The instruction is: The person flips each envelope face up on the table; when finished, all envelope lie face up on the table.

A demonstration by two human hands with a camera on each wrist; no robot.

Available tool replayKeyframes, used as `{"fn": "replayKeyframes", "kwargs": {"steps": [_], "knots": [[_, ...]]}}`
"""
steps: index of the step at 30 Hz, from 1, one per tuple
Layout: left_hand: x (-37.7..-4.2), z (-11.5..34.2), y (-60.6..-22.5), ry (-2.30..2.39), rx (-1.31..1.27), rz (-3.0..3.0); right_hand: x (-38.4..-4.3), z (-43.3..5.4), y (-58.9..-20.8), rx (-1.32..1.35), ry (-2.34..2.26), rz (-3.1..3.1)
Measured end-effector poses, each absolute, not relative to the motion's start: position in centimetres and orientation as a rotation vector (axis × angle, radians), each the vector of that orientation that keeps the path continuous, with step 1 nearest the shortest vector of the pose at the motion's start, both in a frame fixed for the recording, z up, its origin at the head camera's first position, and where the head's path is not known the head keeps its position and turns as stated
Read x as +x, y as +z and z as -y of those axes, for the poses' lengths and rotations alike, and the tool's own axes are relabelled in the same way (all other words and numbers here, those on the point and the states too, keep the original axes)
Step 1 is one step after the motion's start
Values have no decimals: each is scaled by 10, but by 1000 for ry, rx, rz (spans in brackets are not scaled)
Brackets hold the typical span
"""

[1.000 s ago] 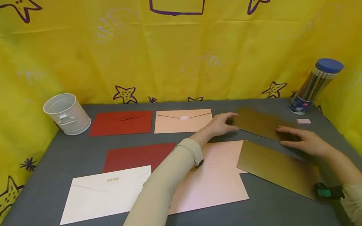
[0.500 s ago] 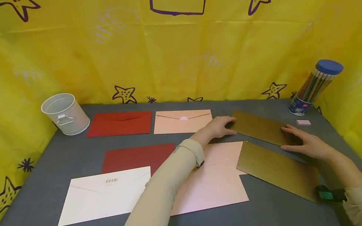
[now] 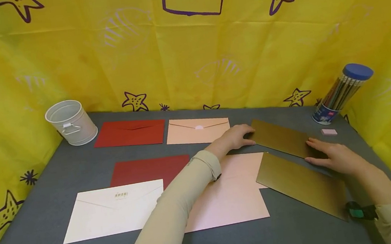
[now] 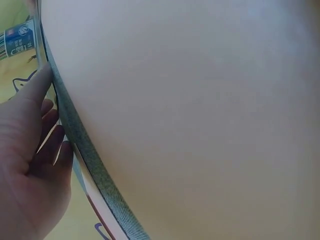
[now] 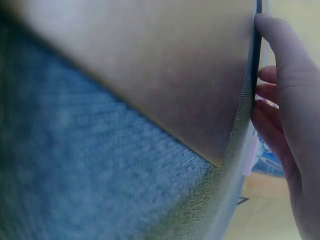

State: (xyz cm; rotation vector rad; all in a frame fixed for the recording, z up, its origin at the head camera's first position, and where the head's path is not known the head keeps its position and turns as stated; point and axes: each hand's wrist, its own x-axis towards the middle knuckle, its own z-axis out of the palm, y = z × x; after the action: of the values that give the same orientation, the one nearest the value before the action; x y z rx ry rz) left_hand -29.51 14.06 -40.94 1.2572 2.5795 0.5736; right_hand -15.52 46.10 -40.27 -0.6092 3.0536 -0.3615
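Observation:
Two plain gold envelopes lie slanted on the right half of the grey table. At the left end of the far gold envelope (image 3: pixel 279 135), my left hand (image 3: pixel 236 136) rests with relaxed, slightly bent fingers and the thumb apart from them. My right hand (image 3: pixel 335 155) is at that envelope's right end, fingertips touching or just over it; this end is partly hidden. In both wrist views the fingers are loosely bent by the table's surface. The near gold envelope (image 3: pixel 302 184) overlaps a corner of the peach envelopes (image 3: pixel 228 203), partly covered by my left sleeve.
At the back lie a red envelope (image 3: pixel 129 132) and a small peach envelope (image 3: pixel 196 130). A white envelope (image 3: pixel 113 212) overlaps a dark red one (image 3: pixel 148 169). A white bucket (image 3: pixel 72 124) stands back left; a pencil tub (image 3: pixel 338 93) and an eraser (image 3: pixel 328 132) sit at right.
The far gold envelope, blurred in motion a second ago, has come down slightly nearer and now lies still. My right hand has shifted a little to the right; my left has barely moved.

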Motion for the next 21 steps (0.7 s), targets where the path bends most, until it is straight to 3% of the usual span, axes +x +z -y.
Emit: {"fn": "replayKeyframes", "kwargs": {"steps": [8,21], "knots": [[-293,-137,-407,570,1249,-2589,-152,-458,-403,-829,-269,-3282],[-295,-136,-398,1416,1036,-2537,-160,-449,-395,-476,-910,-3639]]}}
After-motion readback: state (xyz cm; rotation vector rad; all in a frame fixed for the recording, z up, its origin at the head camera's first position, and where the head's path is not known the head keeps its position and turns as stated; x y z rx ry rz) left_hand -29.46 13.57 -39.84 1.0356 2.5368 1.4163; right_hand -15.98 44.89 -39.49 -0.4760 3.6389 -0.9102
